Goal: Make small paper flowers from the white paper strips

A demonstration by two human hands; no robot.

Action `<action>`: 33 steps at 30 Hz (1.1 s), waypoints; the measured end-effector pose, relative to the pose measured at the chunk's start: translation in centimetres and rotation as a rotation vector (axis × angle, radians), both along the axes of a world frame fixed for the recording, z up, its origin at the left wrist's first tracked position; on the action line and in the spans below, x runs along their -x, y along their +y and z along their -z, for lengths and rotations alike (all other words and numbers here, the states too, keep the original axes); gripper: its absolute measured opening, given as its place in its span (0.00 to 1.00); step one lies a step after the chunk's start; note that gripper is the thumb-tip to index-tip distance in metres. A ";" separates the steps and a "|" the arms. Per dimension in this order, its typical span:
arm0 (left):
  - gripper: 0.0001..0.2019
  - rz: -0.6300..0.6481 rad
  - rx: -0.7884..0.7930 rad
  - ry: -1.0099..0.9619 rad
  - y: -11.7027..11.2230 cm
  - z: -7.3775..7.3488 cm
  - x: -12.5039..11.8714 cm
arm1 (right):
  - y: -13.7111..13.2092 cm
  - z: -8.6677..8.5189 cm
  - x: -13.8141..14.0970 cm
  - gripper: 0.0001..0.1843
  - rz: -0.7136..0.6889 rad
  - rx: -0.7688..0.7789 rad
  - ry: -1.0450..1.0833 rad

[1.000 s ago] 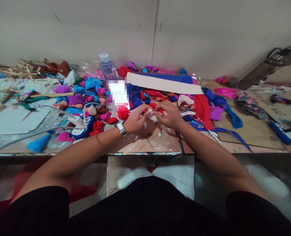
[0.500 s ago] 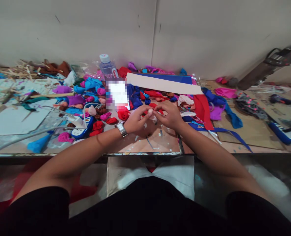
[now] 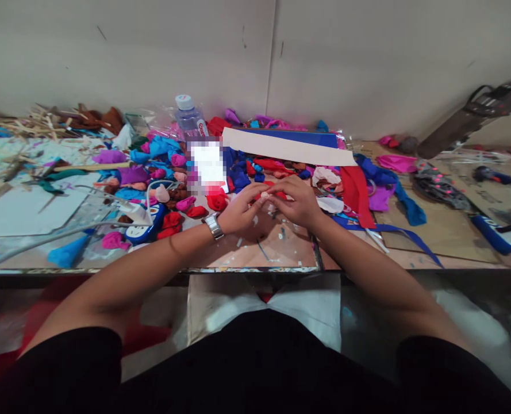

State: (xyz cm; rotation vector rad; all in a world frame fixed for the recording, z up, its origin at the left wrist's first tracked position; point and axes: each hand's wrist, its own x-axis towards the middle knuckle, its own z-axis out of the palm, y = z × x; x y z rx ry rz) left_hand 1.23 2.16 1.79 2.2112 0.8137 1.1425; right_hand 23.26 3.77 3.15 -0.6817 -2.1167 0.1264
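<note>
Just above the table edge, my left hand (image 3: pixel 240 209) and my right hand (image 3: pixel 298 202) meet at their fingertips. Pinched between them is a small pale pink rolled piece (image 3: pixel 264 196), which looks like paper or cloth. Fingers cover part of it. Red rolled rosettes lie around it, among them a red rosette (image 3: pixel 216 199) left of my left hand. A white oval piece (image 3: pixel 330 204) rests to the right of my right hand, beside a red strip (image 3: pixel 356 195).
Behind my hands lie a long cream strip (image 3: pixel 287 148) and a blurred phone (image 3: pixel 207 164). A bottle (image 3: pixel 190 119) stands near the wall. At left are green-handled pliers (image 3: pixel 50 183) and a white glue gun (image 3: pixel 137 214) with its cable; cardboard (image 3: pixel 436 233) lies at right.
My fingers have shifted slightly around the pale pink piece, with the right fingertips closer over it. Both forearms stay in place.
</note>
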 end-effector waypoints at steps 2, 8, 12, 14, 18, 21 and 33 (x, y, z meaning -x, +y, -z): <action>0.23 -0.035 0.044 -0.043 0.0 0.1 0.0 | -0.1 -0.1 0.0 0.10 -0.008 -0.003 0.005; 0.19 -0.094 0.078 -0.082 0.1 0.1 0.2 | -0.3 -0.2 0.1 0.12 0.037 0.025 0.009; 0.19 -0.079 0.104 -0.108 0.3 0.1 0.3 | -0.5 -0.4 0.2 0.13 0.041 0.031 0.018; 0.19 -0.088 0.136 -0.131 0.4 0.1 0.3 | -0.6 -0.6 0.0 0.14 0.043 0.053 0.011; 0.20 -0.110 0.167 -0.151 0.5 0.2 0.4 | -0.4 -0.8 -0.2 0.13 0.052 0.054 -0.015; 0.20 -0.111 0.170 -0.145 0.6 0.3 0.4 | -0.3 -0.8 -0.2 0.12 0.047 0.017 -0.021; 0.21 -0.079 0.106 -0.074 0.3 0.2 0.5 | -0.4 -0.5 0.0 0.18 0.063 0.067 -0.017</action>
